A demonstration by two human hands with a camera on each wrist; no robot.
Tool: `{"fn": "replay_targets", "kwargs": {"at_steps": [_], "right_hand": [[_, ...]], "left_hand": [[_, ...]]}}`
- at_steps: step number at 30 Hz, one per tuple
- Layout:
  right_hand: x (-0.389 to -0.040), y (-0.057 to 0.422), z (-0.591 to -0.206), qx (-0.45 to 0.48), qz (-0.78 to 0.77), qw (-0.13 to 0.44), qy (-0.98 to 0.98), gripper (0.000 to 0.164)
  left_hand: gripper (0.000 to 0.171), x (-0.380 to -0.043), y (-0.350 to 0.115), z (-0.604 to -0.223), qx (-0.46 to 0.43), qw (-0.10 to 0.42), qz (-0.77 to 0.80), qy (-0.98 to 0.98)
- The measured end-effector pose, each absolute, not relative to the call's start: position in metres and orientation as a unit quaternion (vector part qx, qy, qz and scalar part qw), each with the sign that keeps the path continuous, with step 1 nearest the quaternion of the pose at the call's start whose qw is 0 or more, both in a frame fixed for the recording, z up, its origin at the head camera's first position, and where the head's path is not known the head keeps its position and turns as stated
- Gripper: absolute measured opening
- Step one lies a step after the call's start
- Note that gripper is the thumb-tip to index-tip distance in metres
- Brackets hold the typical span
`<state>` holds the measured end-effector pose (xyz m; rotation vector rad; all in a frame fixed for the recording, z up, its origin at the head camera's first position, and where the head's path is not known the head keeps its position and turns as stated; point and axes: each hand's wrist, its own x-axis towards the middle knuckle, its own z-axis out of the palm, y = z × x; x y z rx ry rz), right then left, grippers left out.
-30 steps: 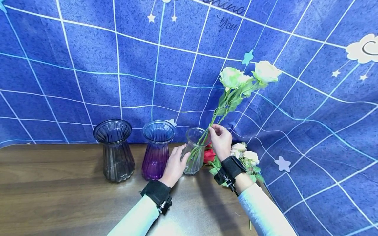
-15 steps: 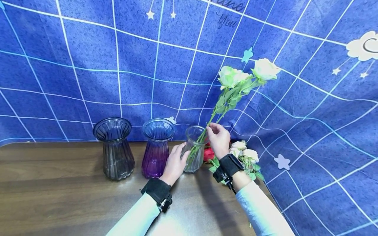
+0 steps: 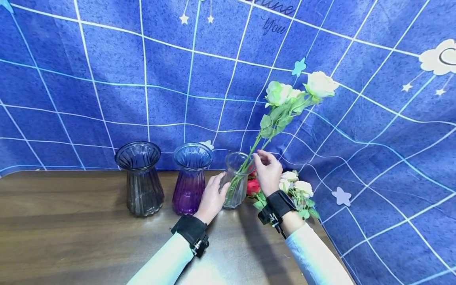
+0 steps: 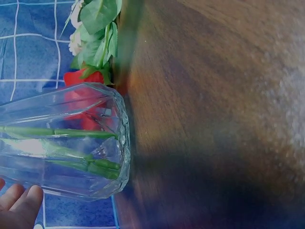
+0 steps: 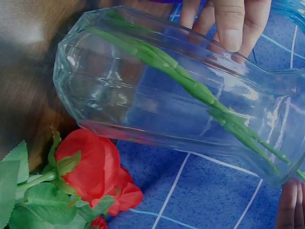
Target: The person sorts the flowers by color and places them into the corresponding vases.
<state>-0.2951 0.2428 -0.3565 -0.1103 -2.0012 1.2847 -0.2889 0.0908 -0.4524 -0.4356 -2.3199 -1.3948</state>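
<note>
Touching one clear vase (image 5: 157, 112) of three, left fingers (image 3: 213, 185) spread; right fingers (image 3: 265, 154) beside stems (image 5: 193, 89), pinch unclear.

Starry blue cloth (image 3: 107, 99) behind a wooden table (image 3: 71, 241) suggests a makeshift set.

On the table (image 3: 71, 233), a vase (image 3: 242, 192) stands between the left hand (image 3: 211, 198) and the right hand (image 3: 269, 174); the flowers (image 3: 279, 94) in it lean right, their blooms above the right hand. Left of the left hand stands a second vase (image 3: 186, 194), farther left a third vase (image 3: 144, 194). Loose flowers (image 3: 303, 189) lie partly behind the right hand, reaching right of it.
</note>
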Motion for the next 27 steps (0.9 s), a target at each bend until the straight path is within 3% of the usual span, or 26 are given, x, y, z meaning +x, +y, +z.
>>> {"fn": "replay_targets", "kwargs": {"at_steps": [9, 21, 27], "right_hand": [[-0.282, 0.254, -0.363, -0.03, 0.519, 0.386, -0.762, 0.02], [-0.245, 0.247, -0.348, -0.042, 0.561, 0.343, -0.752, 0.027], [-0.235, 0.245, -0.338, -0.042, 0.582, 0.334, -0.741, 0.03]], "left_hand": [[0.042, -0.283, 0.085, -0.451, -0.155, 0.173, -0.51, -0.828], [0.044, -0.257, 0.055, -0.431, -0.183, 0.131, -0.536, -0.814], [0.041, -0.246, 0.028, -0.417, -0.178, 0.149, -0.54, -0.809]]}}
